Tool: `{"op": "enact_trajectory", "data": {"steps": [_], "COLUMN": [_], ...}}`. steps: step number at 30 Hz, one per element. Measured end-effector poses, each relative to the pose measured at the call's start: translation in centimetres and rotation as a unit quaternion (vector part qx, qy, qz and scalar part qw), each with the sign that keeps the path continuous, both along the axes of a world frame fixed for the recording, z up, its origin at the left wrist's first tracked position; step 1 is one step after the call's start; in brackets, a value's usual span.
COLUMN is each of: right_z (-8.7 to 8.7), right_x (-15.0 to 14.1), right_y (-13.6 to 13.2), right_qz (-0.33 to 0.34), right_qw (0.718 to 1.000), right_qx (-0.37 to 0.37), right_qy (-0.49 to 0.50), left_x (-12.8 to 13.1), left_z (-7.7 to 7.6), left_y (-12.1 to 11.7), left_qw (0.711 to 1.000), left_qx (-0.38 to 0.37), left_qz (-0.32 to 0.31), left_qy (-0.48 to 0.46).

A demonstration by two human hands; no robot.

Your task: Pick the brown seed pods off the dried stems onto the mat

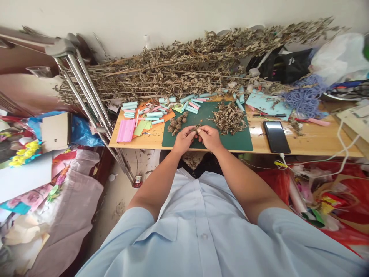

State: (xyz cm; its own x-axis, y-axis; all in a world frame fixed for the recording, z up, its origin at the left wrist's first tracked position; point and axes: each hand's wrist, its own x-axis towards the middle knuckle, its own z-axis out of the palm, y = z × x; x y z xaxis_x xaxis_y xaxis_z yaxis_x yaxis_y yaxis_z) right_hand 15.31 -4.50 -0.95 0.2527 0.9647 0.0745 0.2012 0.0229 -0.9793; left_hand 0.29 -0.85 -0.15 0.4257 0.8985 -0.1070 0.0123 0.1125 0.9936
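My left hand and my right hand meet over the front of a green cutting mat. Between their pinched fingertips is a small clump of dried leaves, partly hidden by the thumbs. Just beyond my left hand sits a group of brown balls of rolled dried leaf. A loose heap of dried leaves lies on the mat to the right of my right hand.
Long bundles of dried stalks lie along the wall. Blue and pink paper rolls are at the left. Right of the mat are a phone on a cable and tangled purple cord. Metal crutches lean at the left.
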Motion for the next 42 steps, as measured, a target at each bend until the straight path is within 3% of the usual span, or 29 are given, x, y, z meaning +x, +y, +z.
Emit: {"op": "enact_trajectory", "data": {"steps": [11, 19, 23, 33, 42], "right_z": [0.6, 0.8, 0.8, -0.3, -0.8], "right_x": [0.0, 0.3, 0.3, -0.2, -1.1], "right_y": [-0.2, -0.2, -0.2, 0.1, -0.1], "right_qz": [0.040, 0.062, 0.052, -0.061, -0.032], "right_qw": [0.998, 0.997, 0.998, 0.998, 0.962], "right_qx": [-0.001, -0.005, 0.003, 0.010, 0.145], "right_qy": [-0.042, -0.040, -0.043, -0.031, -0.230], "left_x": [0.2, 0.3, 0.5, 0.9, 1.1], "left_z": [-0.1, 0.1, 0.1, 0.7, 0.6], "left_y": [-0.3, -0.3, 0.2, 0.7, 0.7], "left_qw": [0.990, 0.986, 0.990, 0.989, 0.995], "left_qx": [0.095, 0.107, 0.080, 0.009, -0.067], "left_qz": [0.041, 0.042, 0.041, 0.060, 0.070], "left_qy": [0.099, 0.117, 0.110, 0.132, 0.025]}}
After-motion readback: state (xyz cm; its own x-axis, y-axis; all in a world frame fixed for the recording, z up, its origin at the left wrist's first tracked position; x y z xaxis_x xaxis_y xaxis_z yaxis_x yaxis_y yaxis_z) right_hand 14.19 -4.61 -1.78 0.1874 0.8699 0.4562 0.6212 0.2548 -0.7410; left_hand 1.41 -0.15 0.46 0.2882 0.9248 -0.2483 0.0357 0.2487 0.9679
